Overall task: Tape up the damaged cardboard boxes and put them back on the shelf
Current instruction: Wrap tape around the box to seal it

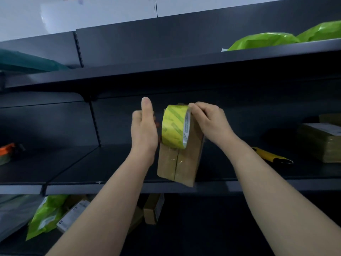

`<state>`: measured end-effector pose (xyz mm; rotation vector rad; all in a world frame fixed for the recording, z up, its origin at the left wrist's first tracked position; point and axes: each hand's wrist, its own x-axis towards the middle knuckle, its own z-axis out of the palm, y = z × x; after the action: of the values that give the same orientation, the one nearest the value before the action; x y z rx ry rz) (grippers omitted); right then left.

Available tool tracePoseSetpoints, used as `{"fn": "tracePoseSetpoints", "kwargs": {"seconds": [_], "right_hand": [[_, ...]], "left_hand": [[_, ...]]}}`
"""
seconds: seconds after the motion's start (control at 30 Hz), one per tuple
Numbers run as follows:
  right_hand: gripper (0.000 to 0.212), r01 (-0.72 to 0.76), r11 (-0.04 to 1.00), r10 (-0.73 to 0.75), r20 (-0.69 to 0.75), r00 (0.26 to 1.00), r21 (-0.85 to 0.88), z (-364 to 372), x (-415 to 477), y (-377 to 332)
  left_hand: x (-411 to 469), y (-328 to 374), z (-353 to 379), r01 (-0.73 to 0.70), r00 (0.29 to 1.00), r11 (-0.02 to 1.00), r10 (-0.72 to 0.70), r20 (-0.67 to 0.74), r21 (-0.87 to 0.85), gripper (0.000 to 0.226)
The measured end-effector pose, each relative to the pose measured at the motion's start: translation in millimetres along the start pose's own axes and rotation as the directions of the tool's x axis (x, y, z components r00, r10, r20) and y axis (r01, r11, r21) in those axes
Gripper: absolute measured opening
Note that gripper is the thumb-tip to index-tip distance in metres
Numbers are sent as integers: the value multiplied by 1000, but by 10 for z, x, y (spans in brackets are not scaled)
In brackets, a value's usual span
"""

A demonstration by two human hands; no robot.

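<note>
We see small cardboard box standing at front edge of dark middle shelf, clear tape strip along its centre seam. Yellow-green tape roll rests against box's upper face. Right hand pinches roll's top rim, fingers curled. Left hand just beside roll, thumb up (fingers hidden behind palm; we cannot tell what they hold). Yellow utility knife lies on shelf, right.

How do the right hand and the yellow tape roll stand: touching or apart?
Touching. The head view shows the right hand pinching the top rim of the yellow tape roll, which sits on the cardboard box.
</note>
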<state>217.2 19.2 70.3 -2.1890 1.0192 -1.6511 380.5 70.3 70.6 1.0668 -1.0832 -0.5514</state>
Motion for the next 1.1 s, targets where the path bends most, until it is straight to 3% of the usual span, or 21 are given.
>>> {"fn": "tracePoseSetpoints", "kwargs": {"seconds": [0.1, 0.17, 0.23, 0.3, 0.37, 0.43, 0.5, 0.6, 0.77, 0.83, 0.93, 1.1], "right_hand": [[47, -16, 995, 27, 105, 994, -103, 158, 168, -93], [49, -31, 997, 40, 132, 990, -73, 242, 210, -111], [45, -58, 998, 61, 137, 989, -26, 256, 202, -69], [38, -93, 996, 93, 133, 987, -1, 249, 200, -19], [35, -130, 991, 127, 108, 986, 27, 263, 219, -13], [35, -145, 988, 140, 88, 986, 50, 283, 244, -16], [35, -145, 987, 139, 88, 986, 69, 302, 232, -14], [34, -159, 983, 151, 83, 985, 93, 312, 239, 2], [34, -166, 981, 159, 70, 985, 102, 322, 247, -2], [34, -174, 979, 167, 73, 983, 109, 324, 249, -4], [36, -170, 981, 162, 80, 984, 95, 314, 237, -19], [38, -165, 983, 158, 85, 984, 84, 312, 243, -34]], "left_hand": [[-198, 57, -26, -329, 944, 922, 318, 85, 203, 56], [-239, 56, -68, -383, 924, 887, 366, 111, 258, 41], [-274, 47, -133, -399, 914, 904, 379, 144, 154, 36], [-362, -48, -156, -308, 938, 950, 295, 181, 51, 37], [-542, -262, -133, -75, 977, 997, 70, 204, 15, 39], [-762, -581, -82, 262, 934, 965, -262, 242, 34, 43], [-927, -851, -97, 411, 879, 908, -418, 228, 80, 46], [-1054, -1015, -155, 364, 900, 931, -357, 248, 19, 36], [-1128, -1070, -137, 304, 911, 944, -327, 252, 127, 34], [-1055, -1103, -91, 414, 856, 899, -438, 274, 142, 37], [-1000, -1170, -117, 631, 695, 751, -658, 290, 192, 53], [-841, -1226, -126, 673, 684, 711, -703, 197, 204, 59]]}}
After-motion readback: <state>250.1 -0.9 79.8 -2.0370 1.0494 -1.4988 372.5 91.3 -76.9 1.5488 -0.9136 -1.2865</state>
